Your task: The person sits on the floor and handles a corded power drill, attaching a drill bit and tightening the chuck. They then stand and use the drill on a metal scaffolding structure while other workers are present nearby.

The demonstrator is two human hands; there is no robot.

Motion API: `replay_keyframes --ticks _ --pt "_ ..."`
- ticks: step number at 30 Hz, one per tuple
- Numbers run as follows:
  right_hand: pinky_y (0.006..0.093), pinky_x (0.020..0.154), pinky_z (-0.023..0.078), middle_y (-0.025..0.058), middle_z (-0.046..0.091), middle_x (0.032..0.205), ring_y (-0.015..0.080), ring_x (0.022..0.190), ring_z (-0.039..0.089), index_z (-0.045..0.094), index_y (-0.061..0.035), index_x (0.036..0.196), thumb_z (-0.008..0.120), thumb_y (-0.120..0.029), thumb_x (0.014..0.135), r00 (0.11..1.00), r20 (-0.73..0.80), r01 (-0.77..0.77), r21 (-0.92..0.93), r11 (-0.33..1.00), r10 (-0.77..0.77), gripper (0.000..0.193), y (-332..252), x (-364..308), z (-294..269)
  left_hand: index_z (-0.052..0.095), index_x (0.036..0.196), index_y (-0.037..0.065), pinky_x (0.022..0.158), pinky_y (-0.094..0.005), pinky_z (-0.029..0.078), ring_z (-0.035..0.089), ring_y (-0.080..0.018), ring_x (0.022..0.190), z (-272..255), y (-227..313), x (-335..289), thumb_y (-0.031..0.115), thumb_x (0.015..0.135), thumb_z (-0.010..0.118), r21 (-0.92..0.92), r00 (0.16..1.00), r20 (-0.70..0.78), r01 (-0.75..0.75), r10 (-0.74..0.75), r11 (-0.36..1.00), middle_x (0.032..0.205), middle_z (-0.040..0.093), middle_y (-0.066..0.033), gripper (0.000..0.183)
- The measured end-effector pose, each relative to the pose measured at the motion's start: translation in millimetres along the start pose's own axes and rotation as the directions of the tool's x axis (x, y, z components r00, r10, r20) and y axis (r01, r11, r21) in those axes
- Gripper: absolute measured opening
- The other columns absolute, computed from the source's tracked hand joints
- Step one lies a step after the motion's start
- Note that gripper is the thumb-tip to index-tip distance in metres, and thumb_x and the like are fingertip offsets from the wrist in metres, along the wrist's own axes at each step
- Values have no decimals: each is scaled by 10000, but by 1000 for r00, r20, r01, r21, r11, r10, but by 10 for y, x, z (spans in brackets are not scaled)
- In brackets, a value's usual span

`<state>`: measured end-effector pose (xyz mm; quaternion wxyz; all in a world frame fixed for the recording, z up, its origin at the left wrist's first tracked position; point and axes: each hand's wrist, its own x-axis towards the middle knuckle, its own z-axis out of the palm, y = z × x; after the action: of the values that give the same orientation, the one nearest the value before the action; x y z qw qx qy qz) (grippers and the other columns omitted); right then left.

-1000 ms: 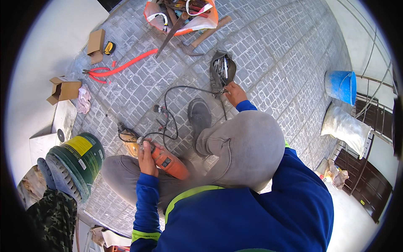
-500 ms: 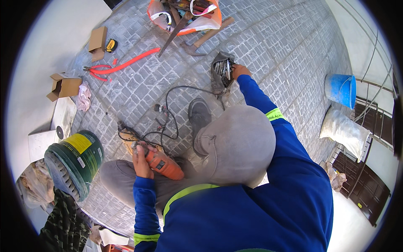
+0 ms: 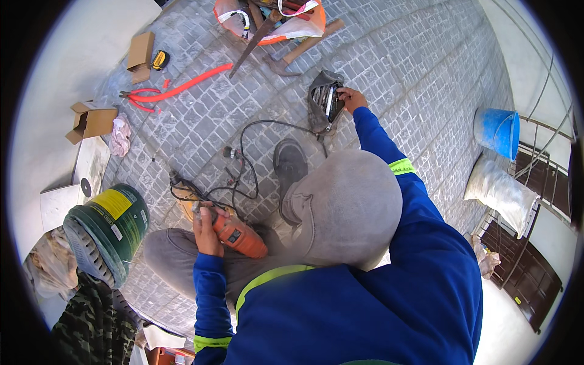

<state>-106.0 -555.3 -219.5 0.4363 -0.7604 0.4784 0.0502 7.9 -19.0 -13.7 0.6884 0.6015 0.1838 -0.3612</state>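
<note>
My left hand (image 3: 208,234) is closed around the front part of an orange power tool (image 3: 243,239), probably an angle grinder, resting by my folded leg. A yellowish drill (image 3: 187,205) with a dark chuck lies on the paving just beyond it, a black cord (image 3: 243,155) looping nearby. Out ahead on the right, my right hand (image 3: 353,99) has its fingers closed at the right edge of a dark grey pouch (image 3: 317,115). The pouch gapes, showing several slim metal pieces, perhaps bits. The fingertips are partly hidden at its opening.
Far ahead are an orange-and-white bag (image 3: 313,31) of tools, a saw (image 3: 249,45) and a hammer (image 3: 283,65). Red-handled cutters (image 3: 176,91), a tape measure (image 3: 160,59) and cardboard boxes (image 3: 97,121) lie left. A green bucket (image 3: 131,234) stands near left, a blue bucket (image 3: 496,129) right.
My right hand has shifted slightly along the pouch's edge, and its fingers now show more at the opening. The pouch has tilted a little. My left hand stays on the orange tool.
</note>
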Motion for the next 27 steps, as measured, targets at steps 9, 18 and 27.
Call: replay_keyframes --ticks 9,18,27 --pt "443 860 546 101 726 1024 321 979 688 746 -241 1028 613 -318 883 981 -193 -134 -660 740 5 211 -122 34 97 491 1182 40 747 -331 532 623 -190 804 23 25 43 360 1051 466 -12 1000 3 25 -25 1000 863 623 -95 346" --pt "390 728 582 157 727 1055 284 838 718 736 -30 966 709 -337 820 947 -200 -318 -445 837 253 341 -345 159 108 482 1174 39 740 -322 526 622 -192 793 -15 23 53 354 1056 453 -22 1000 -3 19 -19 1000 858 625 -104 338" --pt "207 598 568 138 708 1000 107 696 658 611 8 1131 633 -97 919 832 516 -539 662 521 204 238 -578 -570 -442 493 1140 42 731 -331 532 626 -186 793 85 56 97 320 1044 493 -2 999 43 3 -3 1000 850 618 -94 293"
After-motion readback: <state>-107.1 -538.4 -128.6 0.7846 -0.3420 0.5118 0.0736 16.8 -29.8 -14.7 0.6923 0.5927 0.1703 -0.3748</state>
